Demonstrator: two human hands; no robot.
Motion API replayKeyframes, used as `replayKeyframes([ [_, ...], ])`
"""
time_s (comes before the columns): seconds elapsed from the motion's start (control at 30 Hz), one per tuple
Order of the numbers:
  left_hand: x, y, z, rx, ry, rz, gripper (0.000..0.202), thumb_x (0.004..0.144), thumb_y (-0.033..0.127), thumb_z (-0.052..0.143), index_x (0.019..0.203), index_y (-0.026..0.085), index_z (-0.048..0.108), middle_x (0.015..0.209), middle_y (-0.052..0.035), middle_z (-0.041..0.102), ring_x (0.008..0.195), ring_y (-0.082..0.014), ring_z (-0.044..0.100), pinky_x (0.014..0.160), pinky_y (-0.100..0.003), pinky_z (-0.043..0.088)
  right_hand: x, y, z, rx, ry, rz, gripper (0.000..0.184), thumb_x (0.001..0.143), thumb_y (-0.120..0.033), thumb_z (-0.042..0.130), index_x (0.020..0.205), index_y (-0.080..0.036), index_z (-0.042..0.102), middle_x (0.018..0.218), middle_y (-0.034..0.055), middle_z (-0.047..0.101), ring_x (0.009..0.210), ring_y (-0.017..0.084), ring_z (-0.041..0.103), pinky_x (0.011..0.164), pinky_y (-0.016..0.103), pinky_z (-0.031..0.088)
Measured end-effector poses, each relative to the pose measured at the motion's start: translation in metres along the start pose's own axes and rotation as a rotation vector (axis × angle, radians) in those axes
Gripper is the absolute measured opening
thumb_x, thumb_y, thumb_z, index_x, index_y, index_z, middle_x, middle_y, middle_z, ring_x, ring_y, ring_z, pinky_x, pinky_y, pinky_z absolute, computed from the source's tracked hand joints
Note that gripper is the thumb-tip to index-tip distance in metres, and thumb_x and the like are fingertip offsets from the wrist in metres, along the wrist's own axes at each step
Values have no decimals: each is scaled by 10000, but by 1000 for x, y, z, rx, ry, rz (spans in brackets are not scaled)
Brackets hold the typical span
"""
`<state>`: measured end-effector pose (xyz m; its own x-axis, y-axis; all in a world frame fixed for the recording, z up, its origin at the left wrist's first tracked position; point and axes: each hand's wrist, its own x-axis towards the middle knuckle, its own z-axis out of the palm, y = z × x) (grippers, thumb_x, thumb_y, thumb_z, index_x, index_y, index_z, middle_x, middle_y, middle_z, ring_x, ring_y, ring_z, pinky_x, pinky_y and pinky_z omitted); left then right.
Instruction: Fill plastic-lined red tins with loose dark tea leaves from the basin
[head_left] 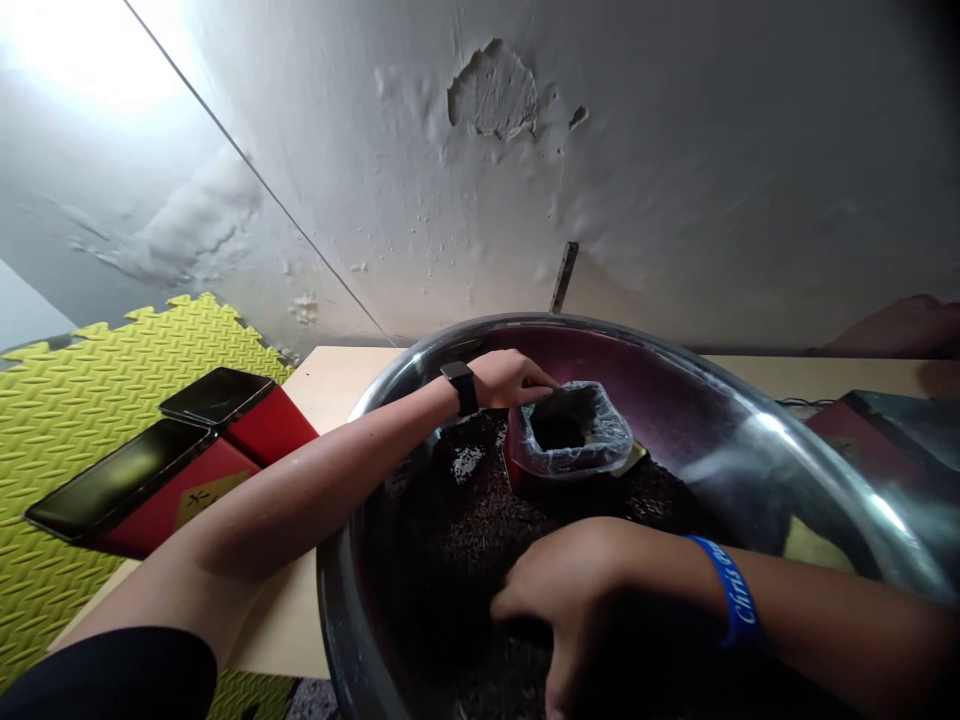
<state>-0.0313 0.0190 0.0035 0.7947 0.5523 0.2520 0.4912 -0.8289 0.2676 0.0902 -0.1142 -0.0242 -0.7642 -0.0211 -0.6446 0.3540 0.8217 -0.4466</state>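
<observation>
A large steel basin (420, 370) holds a heap of dark loose leaves (457, 520). A red box lined with a clear plastic bag (574, 435) stands in the leaves, its mouth open. My left hand (510, 378), a black watch on the wrist, grips the box's far left rim with fingers curled. My right hand (577, 590), a blue wristband on the wrist, reaches palm down into the leaves near me, fingers bent into the heap; what they hold is hidden.
The basin sits on a pale wooden table (330, 385) against a peeling white wall. Two red boxes with dark lids (187, 450) lie at the table's left. Yellow foam mats (90, 390) cover the floor on the left. Another red box (862, 420) stands at right.
</observation>
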Motion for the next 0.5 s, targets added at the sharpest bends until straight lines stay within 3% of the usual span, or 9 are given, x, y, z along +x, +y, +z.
replayKeyframes([
  [0.1,-1,-2,1,7,3,18,308,832,357,463,1078,243,610,970,-35,655,802,-123,577,714,-231,417,-5,-6,-5,4,16,-25,592,659,-561,552,1095,-162,574,837,58,642,630,162,544,479,236,367],
  [0.2,-1,-2,1,15,11,34,309,838,355,450,1085,249,604,979,-31,652,806,-117,571,717,-227,415,-15,-9,-13,16,237,-85,373,765,-470,486,966,-183,615,742,12,623,570,113,493,477,212,338],
  [0.33,-1,1,0,0,6,22,318,833,359,452,1075,230,613,966,-39,654,785,-120,572,706,-226,416,-42,-6,-34,105,547,-120,249,820,-354,467,916,-163,594,752,4,607,626,92,505,545,195,348],
  [0.4,-1,2,-1,-10,4,20,317,829,339,461,1079,216,612,968,-46,652,800,-132,573,715,-231,414,-56,4,-44,130,697,-68,246,835,-349,445,895,-155,584,781,14,604,674,99,514,586,200,359],
  [0.5,-1,3,-2,11,-31,2,290,772,256,530,1035,190,635,932,-49,659,792,-152,576,689,-233,413,-70,32,-50,76,971,147,284,850,-373,402,904,-155,575,839,39,607,727,126,521,634,236,365],
])
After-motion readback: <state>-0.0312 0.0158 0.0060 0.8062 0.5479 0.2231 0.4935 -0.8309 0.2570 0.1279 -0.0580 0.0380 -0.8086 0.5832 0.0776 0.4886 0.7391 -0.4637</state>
